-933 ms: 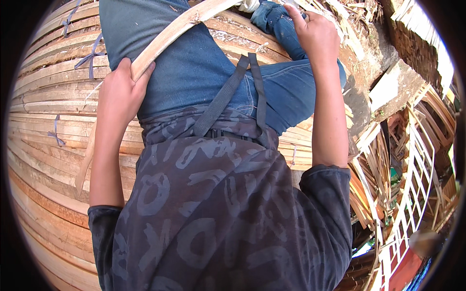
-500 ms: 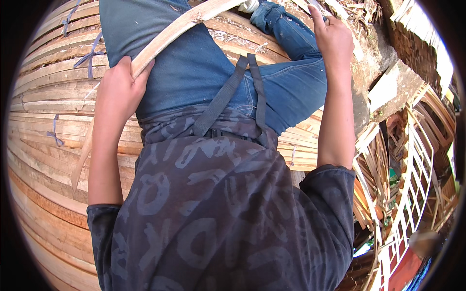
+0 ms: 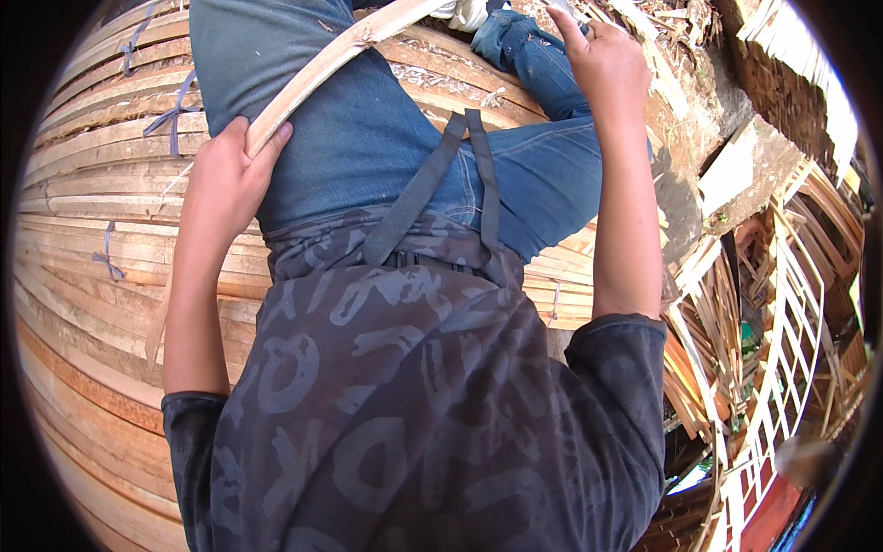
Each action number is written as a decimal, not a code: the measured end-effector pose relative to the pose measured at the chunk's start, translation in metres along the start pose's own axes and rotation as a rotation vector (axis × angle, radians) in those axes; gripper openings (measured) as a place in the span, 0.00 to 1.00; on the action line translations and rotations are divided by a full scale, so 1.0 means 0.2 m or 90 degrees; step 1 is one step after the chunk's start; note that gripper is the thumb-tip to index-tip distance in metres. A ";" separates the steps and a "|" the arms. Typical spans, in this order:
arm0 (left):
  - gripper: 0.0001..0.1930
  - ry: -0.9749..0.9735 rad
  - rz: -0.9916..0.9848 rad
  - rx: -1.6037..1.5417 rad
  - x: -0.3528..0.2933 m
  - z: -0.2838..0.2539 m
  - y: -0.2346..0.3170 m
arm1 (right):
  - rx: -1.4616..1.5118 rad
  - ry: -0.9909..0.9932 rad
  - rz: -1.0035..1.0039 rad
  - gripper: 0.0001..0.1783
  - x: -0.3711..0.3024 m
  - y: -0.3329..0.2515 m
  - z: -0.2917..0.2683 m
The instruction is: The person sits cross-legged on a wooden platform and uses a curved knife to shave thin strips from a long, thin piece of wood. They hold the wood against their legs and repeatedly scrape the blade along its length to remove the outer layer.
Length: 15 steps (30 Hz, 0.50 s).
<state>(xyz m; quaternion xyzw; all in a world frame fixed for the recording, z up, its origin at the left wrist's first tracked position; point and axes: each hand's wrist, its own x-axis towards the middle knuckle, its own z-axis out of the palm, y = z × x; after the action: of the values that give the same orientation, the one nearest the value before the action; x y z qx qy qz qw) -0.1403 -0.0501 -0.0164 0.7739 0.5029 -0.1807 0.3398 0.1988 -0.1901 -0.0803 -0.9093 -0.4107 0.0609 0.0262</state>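
My left hand is closed round the near end of a long, pale, curved wooden strip, thumb along its side. This strip slants up and away over my thigh in blue jeans, and its far end leaves the top edge. My right hand is raised at the upper right, closed with the thumb pointing up. It grips what looks like a knife, of which only a small greyish part shows beside the thumb; the fingers hide the rest.
Bundled wooden slats, tied with bluish strips, lie beneath and left of me. Wood shavings litter the slats ahead. A stone block, a white lattice frame and piled thin sticks are at the right.
My right hand has moved left and slightly up, toward the wooden strip's far end. My left hand keeps its hold, shifted only slightly.
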 end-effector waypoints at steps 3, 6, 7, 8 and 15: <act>0.25 0.016 0.011 0.017 -0.01 0.01 -0.01 | -0.151 0.002 -0.122 0.33 0.05 0.17 0.12; 0.24 0.024 0.016 0.054 -0.01 0.01 0.00 | 0.024 0.001 0.067 0.33 0.08 0.12 -0.03; 0.24 0.026 0.021 0.056 0.00 0.01 0.00 | 0.027 -0.005 0.058 0.34 0.08 0.15 -0.03; 0.24 0.027 0.027 0.058 0.01 0.02 -0.01 | 0.028 -0.002 0.049 0.34 0.08 0.16 -0.02; 0.24 0.018 0.011 0.068 0.01 0.01 0.00 | 0.008 0.001 -0.065 0.34 -0.04 -0.05 -0.12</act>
<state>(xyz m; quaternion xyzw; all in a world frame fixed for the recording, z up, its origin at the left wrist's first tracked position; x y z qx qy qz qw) -0.1394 -0.0504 -0.0202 0.7978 0.4907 -0.1934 0.2923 0.1894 -0.1893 -0.0552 -0.8871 -0.4561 0.0613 0.0356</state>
